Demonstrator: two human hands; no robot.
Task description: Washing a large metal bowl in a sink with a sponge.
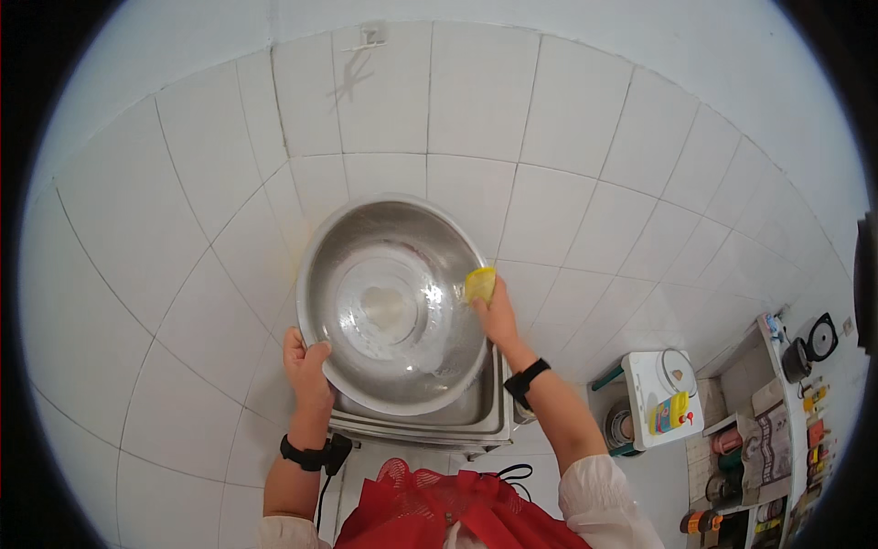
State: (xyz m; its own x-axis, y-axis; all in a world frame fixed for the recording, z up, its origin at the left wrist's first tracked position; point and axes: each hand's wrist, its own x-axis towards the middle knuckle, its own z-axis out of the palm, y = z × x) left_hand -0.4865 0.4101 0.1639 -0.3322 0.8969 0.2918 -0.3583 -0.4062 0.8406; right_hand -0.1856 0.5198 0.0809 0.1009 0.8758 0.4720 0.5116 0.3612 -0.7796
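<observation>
A large round stainless steel basin (384, 384) is tilted up over a metal sink (473, 405), with whitish, sudsy liquid at its bottom. My left hand (309, 367) grips the basin's rim at the lower left, thumb on the inside. At the right side of the rim, my right hand (497, 312) holds a yellow sponge or cloth (480, 284) against the metal. Part of the sink is hidden beneath the basin. A black band sits on each wrist.
White tiled walls (480, 89) rise behind and left of the sink. To the right stands a small white table (645, 370) with a yellow bottle (669, 413) and a glass lid (679, 372). Farther right, a shelf unit (789, 412) holds bottles, a cloth and a dark pot (796, 360).
</observation>
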